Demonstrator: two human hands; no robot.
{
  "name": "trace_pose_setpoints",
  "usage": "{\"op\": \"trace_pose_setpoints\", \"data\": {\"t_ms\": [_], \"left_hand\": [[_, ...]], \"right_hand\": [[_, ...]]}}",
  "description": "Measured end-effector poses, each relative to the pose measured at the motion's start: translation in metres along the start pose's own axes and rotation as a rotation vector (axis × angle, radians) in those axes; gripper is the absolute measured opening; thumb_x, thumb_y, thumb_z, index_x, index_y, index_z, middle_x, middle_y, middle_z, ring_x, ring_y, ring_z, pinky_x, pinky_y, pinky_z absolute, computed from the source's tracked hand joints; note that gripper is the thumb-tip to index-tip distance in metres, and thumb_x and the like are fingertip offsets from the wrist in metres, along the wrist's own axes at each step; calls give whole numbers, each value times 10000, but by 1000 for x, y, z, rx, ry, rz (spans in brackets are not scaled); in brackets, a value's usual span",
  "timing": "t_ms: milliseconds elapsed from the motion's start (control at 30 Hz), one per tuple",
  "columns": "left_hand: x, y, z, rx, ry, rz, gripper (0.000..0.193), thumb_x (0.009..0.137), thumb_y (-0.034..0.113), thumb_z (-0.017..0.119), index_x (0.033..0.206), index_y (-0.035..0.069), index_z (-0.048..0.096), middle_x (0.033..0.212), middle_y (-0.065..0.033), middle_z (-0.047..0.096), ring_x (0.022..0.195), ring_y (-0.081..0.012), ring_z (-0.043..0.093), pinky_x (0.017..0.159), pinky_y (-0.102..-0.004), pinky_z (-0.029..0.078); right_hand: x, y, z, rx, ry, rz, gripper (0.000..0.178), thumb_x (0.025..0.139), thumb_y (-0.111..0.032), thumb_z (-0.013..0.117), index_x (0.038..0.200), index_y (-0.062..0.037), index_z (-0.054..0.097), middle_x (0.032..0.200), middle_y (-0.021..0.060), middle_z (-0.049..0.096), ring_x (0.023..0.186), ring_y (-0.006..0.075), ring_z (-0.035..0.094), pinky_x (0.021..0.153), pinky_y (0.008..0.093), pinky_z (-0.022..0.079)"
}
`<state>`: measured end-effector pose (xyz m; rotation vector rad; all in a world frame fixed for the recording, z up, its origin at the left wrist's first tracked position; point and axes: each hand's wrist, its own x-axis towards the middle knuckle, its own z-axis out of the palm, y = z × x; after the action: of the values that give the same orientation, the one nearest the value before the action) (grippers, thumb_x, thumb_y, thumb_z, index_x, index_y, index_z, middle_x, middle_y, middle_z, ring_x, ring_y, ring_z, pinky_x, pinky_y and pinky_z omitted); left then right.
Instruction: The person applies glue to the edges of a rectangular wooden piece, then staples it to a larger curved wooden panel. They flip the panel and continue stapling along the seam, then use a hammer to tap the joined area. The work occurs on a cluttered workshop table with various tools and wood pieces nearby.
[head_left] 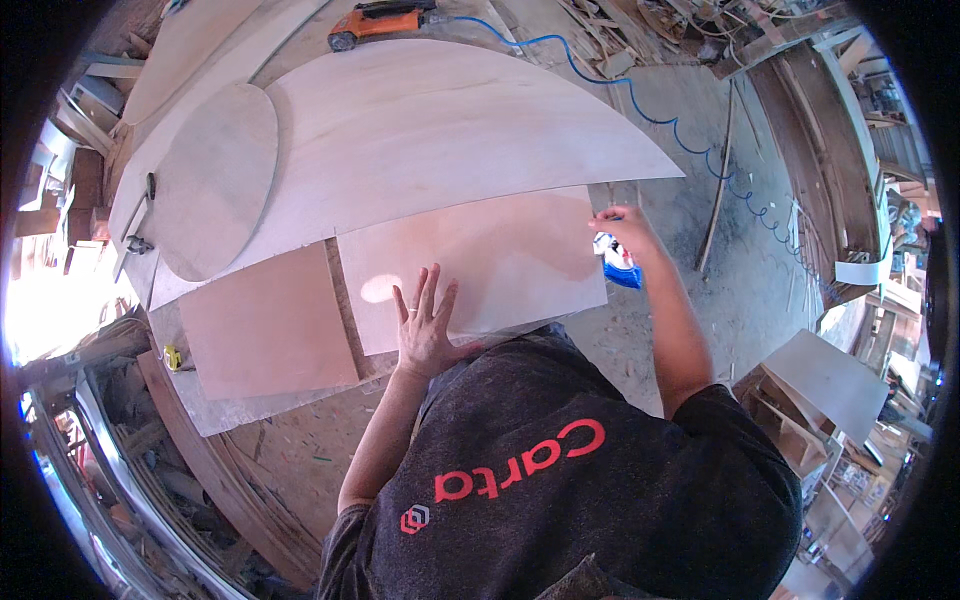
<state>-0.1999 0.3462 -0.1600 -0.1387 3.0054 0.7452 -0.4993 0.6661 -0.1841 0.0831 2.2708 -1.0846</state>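
A thin rectangular plywood panel (500, 250) lies in front of me, its upper part a darker pinkish tone. My left hand (428, 325) rests on its near left part, palm down with the fingers spread; one finger wears a ring. By the panel's right edge is my right hand (628, 230), its fingers curled and drawn together. What they pinch, if anything, is hidden. A blue and white object (622, 270) with a bit of red shows just below that hand; I cannot tell whether it is held. Left of the panel sits a second, pinkish-brown rectangular panel (268, 325).
A large curved pale sheet (430, 130) spans the far side, with a grey oval board (218, 180) on it. An orange power tool (375, 27) with a coiled blue hose (660, 118) lies beyond. A yellow tape measure (173, 357) is at left. Wood scraps crowd the sides.
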Motion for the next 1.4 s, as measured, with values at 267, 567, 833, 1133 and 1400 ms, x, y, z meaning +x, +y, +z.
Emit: {"op": "trace_pose_setpoints", "data": {"t_ms": [267,567,833,1133,1400], "left_hand": [[2,-5,17,73,-88,-88,1150,642,724,824,1579,193,419,1725,-146,152,1608,-301,109,1215,-731,-11],[1,-8,9,-14,-90,-110,1123,640,738,805,1585,271,417,1732,-101,164,1607,-266,134,1220,-725,10],[-2,-15,18,-71,29,-60,1099,613,689,835,1556,266,462,1730,-83,171,1606,-248,143,1235,-715,37],[-3,-16,14,-81,8,-60,1140,585,676,848,1567,255,448,1726,-80,183,1604,-231,148,1250,-692,29],[-3,-17,14,-120,42,-49,1103,575,642,876,1533,242,502,1711,-96,234,1594,-251,191,1237,-706,51]], "right_hand": [[-3,-23,15,-87,19,17,331,731,-212,888,925,6,733,816,98,708,709,171,675,584,364,539],[-1,-22,13,-106,9,-14,245,757,-163,846,902,-3,732,787,96,710,651,168,658,582,341,526],[-4,-29,12,-113,19,-11,195,812,-102,828,920,10,710,799,64,692,665,134,639,590,296,499],[-10,-40,13,-123,11,-19,184,800,-100,820,906,9,717,793,60,693,672,128,636,603,303,497],[-5,-33,13,-147,20,-33,210,780,-111,832,903,16,719,804,72,704,692,140,652,624,316,512]]}}
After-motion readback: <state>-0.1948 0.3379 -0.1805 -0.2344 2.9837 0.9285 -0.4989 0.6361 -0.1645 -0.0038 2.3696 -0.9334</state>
